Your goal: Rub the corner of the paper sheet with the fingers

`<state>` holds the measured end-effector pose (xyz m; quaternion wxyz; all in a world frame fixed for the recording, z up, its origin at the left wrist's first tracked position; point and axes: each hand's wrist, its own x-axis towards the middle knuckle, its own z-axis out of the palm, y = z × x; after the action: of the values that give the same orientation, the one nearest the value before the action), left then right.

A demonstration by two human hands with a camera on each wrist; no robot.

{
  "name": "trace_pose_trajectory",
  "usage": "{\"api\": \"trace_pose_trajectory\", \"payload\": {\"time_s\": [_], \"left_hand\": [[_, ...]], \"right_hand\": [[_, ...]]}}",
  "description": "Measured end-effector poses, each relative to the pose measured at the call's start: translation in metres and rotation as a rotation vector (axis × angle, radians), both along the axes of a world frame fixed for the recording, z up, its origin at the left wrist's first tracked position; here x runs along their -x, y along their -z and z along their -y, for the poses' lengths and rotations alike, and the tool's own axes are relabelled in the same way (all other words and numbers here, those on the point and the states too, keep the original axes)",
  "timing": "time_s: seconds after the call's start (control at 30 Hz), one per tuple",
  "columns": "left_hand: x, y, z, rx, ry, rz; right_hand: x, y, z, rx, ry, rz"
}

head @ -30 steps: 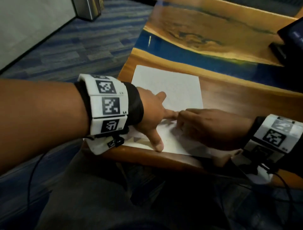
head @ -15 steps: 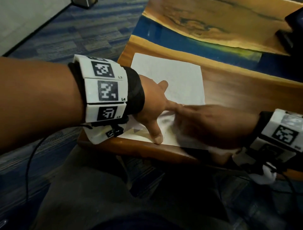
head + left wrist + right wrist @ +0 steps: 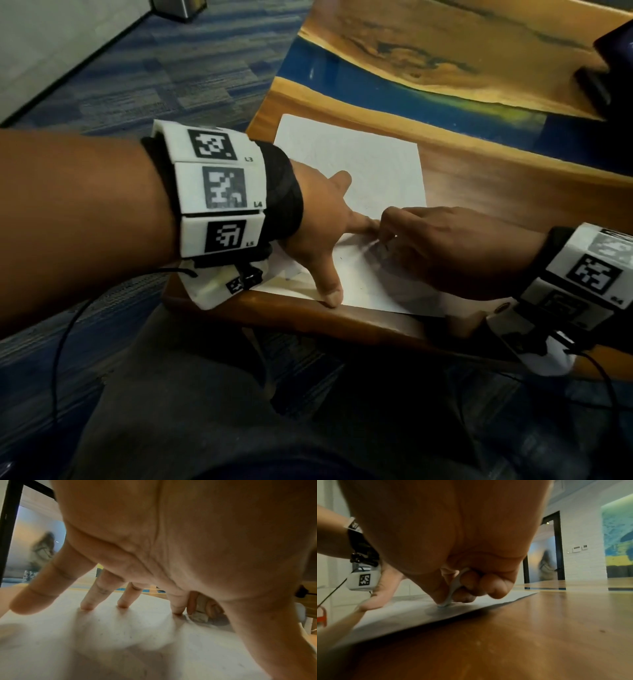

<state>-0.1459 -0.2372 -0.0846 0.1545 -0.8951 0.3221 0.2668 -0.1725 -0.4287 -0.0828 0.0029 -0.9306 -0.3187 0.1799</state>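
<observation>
Head view: left hand (image 3: 318,226) spread flat on a white sheet of paper (image 3: 356,164), fingers straight, thumb pressing near the sheet's front edge; right hand (image 3: 445,246) curled just beside the left index finger, fingertips bunched over the paper. Sheet lying at the near corner of a wooden table (image 3: 496,192) with a blue resin band. Contents of the right hand hidden from above.

Right wrist view: a small white eraser (image 3: 453,588) pinched between thumb and curled fingers, lower end touching the paper (a grey smudge around the contact). Left thumb and wristband marker off to the left.

Left wrist view: fingertips (image 3: 87,605) planted on the sheet, palm raised; beyond the index finger, the eraser tip (image 3: 199,616) on the paper, close to that finger, whether touching it unclear. Blurred doorway behind.
</observation>
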Motion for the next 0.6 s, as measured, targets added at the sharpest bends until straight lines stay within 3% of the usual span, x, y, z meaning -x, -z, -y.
{"api": "trace_pose_trajectory", "payload": {"time_s": [0.13, 0.27, 0.4, 0.53, 0.6], "left_hand": [[0.003, -0.004, 0.001, 0.024, -0.028, -0.029], [0.002, -0.003, 0.002, 0.016, -0.055, -0.022], [0.001, -0.004, 0.005, -0.025, -0.051, -0.012], [-0.001, -0.004, 0.009, -0.014, -0.041, -0.020], [-0.002, -0.004, 0.008, -0.019, -0.041, -0.017]], "right_hand": [[0.010, -0.006, -0.008, -0.037, -0.007, -0.072], [0.026, 0.002, -0.017, -0.086, -0.182, -0.091], [0.001, -0.007, -0.003, -0.001, -0.005, 0.003], [0.022, 0.004, -0.015, -0.082, -0.193, -0.036], [0.021, 0.002, -0.015, -0.057, -0.178, -0.048]]}}
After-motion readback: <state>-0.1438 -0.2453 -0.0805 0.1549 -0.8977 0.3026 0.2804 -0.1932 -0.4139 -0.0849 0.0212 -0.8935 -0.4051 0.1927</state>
